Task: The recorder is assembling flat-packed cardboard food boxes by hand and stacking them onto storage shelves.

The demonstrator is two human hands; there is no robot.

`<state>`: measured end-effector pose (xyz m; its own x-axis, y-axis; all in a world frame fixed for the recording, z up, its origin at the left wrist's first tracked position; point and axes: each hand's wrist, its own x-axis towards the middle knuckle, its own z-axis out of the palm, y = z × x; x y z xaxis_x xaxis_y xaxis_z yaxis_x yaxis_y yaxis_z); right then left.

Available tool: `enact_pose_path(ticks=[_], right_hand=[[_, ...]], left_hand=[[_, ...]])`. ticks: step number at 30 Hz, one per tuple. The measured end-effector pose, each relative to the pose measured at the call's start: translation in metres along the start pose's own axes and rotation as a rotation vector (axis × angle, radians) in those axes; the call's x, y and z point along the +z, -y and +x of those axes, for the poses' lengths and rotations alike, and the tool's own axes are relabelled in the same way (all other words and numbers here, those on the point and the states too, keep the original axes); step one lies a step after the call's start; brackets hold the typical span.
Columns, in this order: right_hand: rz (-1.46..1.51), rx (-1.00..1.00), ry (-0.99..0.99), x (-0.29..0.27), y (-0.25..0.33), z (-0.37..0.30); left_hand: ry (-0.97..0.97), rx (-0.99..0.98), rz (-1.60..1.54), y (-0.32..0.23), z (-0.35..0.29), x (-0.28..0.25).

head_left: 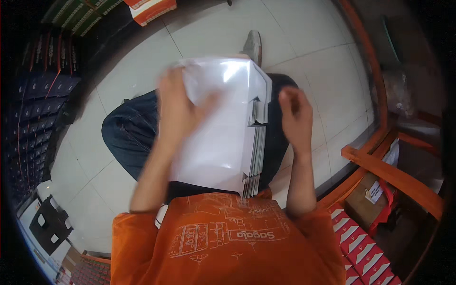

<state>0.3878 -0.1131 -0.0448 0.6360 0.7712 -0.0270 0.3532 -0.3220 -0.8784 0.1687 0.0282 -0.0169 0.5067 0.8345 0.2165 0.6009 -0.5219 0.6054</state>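
Observation:
A thick stack of glossy white cardboard sheets (213, 137), like flattened cartons, lies across my lap. Its right side fans out in layers with cut notches and folded flaps. My left hand (183, 102) is over the upper left part of the stack, smeared by motion, with the thumb spread away from the fingers. Whether it presses on the top sheet is unclear. Off the stack's right side, my right hand (295, 107) is raised with loosely bent fingers and nothing visible in it.
I sit on a pale tiled floor (313, 76) with legs folded. Dark blue boxes (35, 118) are piled at left. An orange frame (389, 178) and red-and-white boxes (361, 247) stand at right. A black cut-out sheet (50, 225) lies lower left; an orange-and-white box (152, 12) is ahead.

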Motion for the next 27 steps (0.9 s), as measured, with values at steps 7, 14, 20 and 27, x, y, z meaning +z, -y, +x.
enact_pose_path(ticks=[7, 14, 20, 27], right_hand=[[-0.05, 0.141, 0.191, 0.014, -0.003, -0.076], [0.023, 0.131, 0.273, 0.006, -0.01, -0.077], [0.206, -0.296, 0.14, 0.0, 0.053, -0.101], [-0.24, -0.825, 0.161, -0.012, 0.099, -0.096]], left_hand=[[0.514, -0.317, -0.705, -0.019, -0.102, 0.058], [0.768, -0.137, -0.836, 0.021, -0.108, 0.041], [0.207, -0.518, -1.15, -0.048, -0.103, -0.042], [0.076, -0.323, -1.188, -0.073, -0.082, -0.043]])
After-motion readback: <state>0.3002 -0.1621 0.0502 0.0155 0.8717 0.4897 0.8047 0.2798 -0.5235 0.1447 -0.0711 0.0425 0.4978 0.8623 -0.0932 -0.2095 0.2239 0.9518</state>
